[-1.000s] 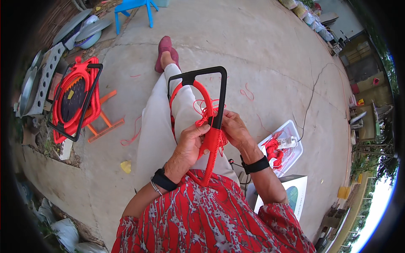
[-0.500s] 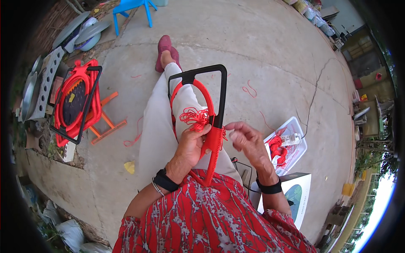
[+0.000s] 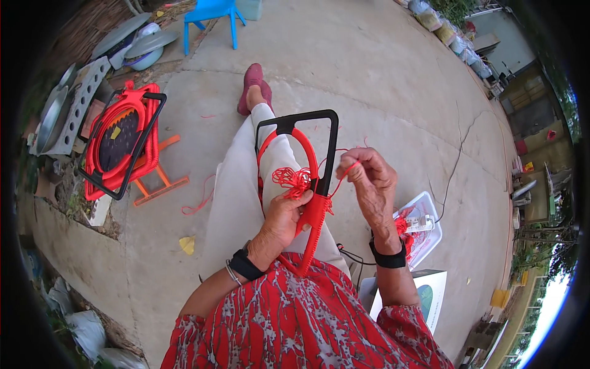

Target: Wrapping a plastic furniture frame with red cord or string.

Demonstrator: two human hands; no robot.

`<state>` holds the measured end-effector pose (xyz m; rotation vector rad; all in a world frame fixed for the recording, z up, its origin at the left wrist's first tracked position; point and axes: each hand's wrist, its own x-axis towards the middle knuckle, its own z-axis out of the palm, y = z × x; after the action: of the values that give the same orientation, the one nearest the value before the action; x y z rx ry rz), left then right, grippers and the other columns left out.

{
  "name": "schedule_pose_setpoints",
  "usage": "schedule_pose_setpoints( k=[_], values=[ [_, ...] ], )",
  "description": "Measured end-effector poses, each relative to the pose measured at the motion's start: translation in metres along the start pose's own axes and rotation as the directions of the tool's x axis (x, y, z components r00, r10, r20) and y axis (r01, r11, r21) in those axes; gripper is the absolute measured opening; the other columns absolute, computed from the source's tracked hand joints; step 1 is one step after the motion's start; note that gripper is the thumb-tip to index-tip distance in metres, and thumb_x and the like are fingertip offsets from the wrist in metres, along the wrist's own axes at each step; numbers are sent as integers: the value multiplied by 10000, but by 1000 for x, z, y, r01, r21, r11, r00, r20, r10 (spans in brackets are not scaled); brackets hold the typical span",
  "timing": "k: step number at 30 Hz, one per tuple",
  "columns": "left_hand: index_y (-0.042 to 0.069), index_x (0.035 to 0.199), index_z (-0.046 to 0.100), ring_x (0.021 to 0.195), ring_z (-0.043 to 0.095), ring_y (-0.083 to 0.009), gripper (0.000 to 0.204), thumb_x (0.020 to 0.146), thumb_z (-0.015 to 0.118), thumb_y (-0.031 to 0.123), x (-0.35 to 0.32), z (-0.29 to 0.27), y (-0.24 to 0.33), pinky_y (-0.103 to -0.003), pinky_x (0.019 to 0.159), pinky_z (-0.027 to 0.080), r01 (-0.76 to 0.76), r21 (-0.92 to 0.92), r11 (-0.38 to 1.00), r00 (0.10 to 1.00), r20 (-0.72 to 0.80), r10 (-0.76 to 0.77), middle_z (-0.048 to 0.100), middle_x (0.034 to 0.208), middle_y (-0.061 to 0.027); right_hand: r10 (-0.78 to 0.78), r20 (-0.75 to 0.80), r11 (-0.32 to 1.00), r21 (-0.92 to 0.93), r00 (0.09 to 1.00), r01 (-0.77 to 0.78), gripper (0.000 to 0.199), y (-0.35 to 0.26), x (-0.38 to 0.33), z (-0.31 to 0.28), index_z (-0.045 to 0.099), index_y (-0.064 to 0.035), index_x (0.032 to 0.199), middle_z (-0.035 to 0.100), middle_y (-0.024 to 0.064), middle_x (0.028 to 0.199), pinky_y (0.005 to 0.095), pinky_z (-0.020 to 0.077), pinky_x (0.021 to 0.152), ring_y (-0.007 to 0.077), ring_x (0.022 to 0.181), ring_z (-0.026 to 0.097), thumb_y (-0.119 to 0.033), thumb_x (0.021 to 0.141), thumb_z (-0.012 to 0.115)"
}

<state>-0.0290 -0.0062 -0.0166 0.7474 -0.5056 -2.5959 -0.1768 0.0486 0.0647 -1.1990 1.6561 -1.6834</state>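
Observation:
A red plastic ring frame point(image 3: 316, 214) with a squared black handle point(image 3: 333, 150) rests over my lap, tilted upright. My left hand point(image 3: 279, 224) is closed around its lower red part, with the thumb by a looped bunch of red cord point(image 3: 289, 178). To the right of the handle, my right hand point(image 3: 372, 178) pinches a strand of red cord point(image 3: 342, 177) between thumb and fingertips. That strand runs taut down to the frame beside the black handle. Part of the ring and the left fingers are hidden behind the frame.
A stack of similar red frames point(image 3: 151, 141) lies on an orange stool point(image 3: 162, 186) at left. To the right stand a white tub point(image 3: 432, 241) holding red cord and a power strip point(image 3: 420, 223), and a white box point(image 3: 435, 284). A blue chair point(image 3: 216, 12) is far ahead.
My right hand has moved up and away from the frame, drawing the red cord out with it. My left hand keeps its hold. The whole view has shifted slightly.

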Motion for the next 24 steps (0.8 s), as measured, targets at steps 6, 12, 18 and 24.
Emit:
schedule_pose_setpoints(
  k=[6,12,18,24],
  values=[
    [74,997,597,693,607,-129,141,869,584,132,9,-8,-14,-258,427,402,-91,14,996,995,-46,92,623,845,-35,-269,620,555,-526,737,644,240,2,21,36,629,-16,957,639,193,924,364,460,863,275,836,645,-164,777,685],
    [82,984,574,706,602,-133,128,862,563,117,13,-11,-18,-254,409,388,-96,-9,995,982,-163,93,608,865,-44,27,737,368,-635,675,679,148,25,21,45,573,-31,848,629,138,754,373,465,781,294,745,627,-152,795,640],
    [81,1079,557,772,605,-131,284,827,637,186,8,-7,-8,-279,485,420,6,63,998,998,-66,-2,610,872,-12,-166,430,531,-719,888,448,87,21,20,52,522,-43,926,587,153,706,389,468,655,315,671,601,-130,921,524],
    [71,1073,514,679,601,-151,340,798,688,167,7,-7,-6,-270,372,330,-55,-34,998,998,-15,54,620,858,-63,-36,301,944,-303,953,132,126,3,18,31,512,-9,965,581,77,720,285,419,529,127,620,559,-134,955,517]
  ],
)
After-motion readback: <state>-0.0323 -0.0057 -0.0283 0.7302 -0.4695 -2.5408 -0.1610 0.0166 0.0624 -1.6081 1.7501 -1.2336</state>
